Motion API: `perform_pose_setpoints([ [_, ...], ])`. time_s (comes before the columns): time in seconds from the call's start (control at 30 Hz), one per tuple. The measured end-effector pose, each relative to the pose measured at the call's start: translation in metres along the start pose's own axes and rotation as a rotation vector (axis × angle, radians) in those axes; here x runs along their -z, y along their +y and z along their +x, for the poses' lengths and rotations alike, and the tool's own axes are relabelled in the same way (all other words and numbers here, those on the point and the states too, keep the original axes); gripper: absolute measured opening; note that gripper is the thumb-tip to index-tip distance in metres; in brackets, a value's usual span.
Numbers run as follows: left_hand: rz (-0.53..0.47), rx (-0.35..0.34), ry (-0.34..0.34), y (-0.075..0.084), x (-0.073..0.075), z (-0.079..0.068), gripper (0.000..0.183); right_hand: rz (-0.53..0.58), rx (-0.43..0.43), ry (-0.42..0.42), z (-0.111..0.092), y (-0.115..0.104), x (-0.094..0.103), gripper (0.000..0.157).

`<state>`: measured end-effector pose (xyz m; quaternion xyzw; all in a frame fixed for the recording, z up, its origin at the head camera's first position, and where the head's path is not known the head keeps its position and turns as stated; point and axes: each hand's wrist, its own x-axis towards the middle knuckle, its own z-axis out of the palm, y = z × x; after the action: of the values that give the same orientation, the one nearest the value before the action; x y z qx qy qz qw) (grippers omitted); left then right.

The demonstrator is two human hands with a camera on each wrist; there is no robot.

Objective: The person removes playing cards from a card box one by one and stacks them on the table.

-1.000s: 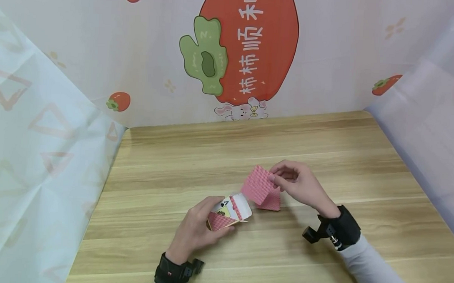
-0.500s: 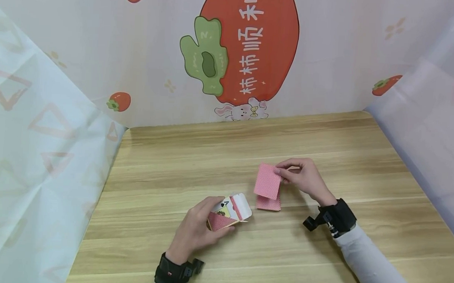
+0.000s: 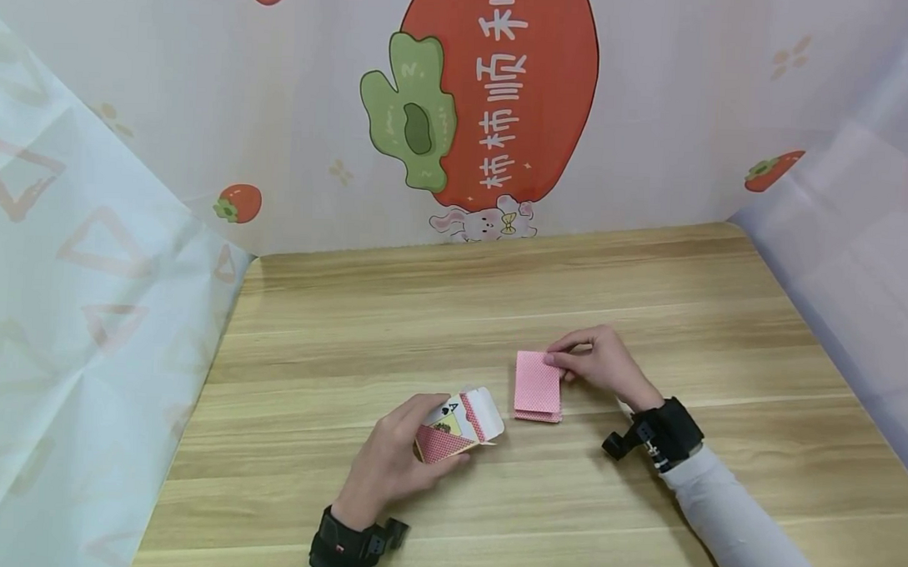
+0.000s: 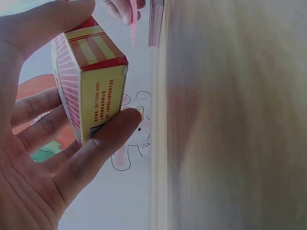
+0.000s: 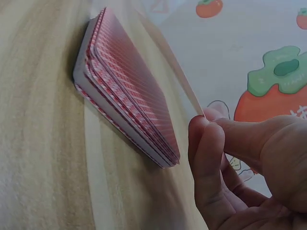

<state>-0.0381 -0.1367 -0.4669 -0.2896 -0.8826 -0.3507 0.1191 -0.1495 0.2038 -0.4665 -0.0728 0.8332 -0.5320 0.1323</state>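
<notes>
My left hand (image 3: 391, 456) grips a playing card box (image 3: 452, 425), its white flap open toward the right and an ace printed on its face. In the left wrist view the thumb and fingers wrap the box (image 4: 103, 96) from both sides. Between thumb and fingertips, my right hand (image 3: 601, 362) pinches a playing card (image 3: 536, 380) with a red patterned back. That card hovers just over a stack of cards (image 3: 539, 417) on the table. In the right wrist view a gap shows between the pinched card (image 5: 180, 72) and the stack (image 5: 127, 91), whose edges are slightly uneven.
The wooden table (image 3: 362, 330) carries the cards. A white cloth (image 3: 655, 115) with a large printed persimmon rises along the back edge. More pale cloth stands at the left (image 3: 100, 304) and right sides. Each wrist wears a black camera strap (image 3: 670, 437).
My right hand has carried the pinched card from near the box's flap rightward and down over the stack, turning it to line up. The left hand and box have stayed still.
</notes>
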Motion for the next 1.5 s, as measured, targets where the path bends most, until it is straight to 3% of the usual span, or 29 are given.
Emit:
perform_pose_setpoints([
  [0.37,0.003,-0.011,0.008,0.0,0.0,0.0,0.077,-0.065,0.045,-0.009,-0.002,0.0,-0.008,0.016],
  [0.83,0.005,-0.001,0.006,0.001,0.001,-0.001,0.077,-0.349,0.156,0.097,-0.007,-0.007,-0.016,0.008],
  [1.13,0.01,0.013,-0.001,0.002,0.002,0.001,0.078,-0.39,0.159,0.12,-0.009,-0.008,-0.019,0.01],
  [1.5,0.011,0.02,-0.007,0.002,0.001,0.0,0.076,-0.378,0.25,0.128,-0.011,-0.014,-0.02,0.009],
])
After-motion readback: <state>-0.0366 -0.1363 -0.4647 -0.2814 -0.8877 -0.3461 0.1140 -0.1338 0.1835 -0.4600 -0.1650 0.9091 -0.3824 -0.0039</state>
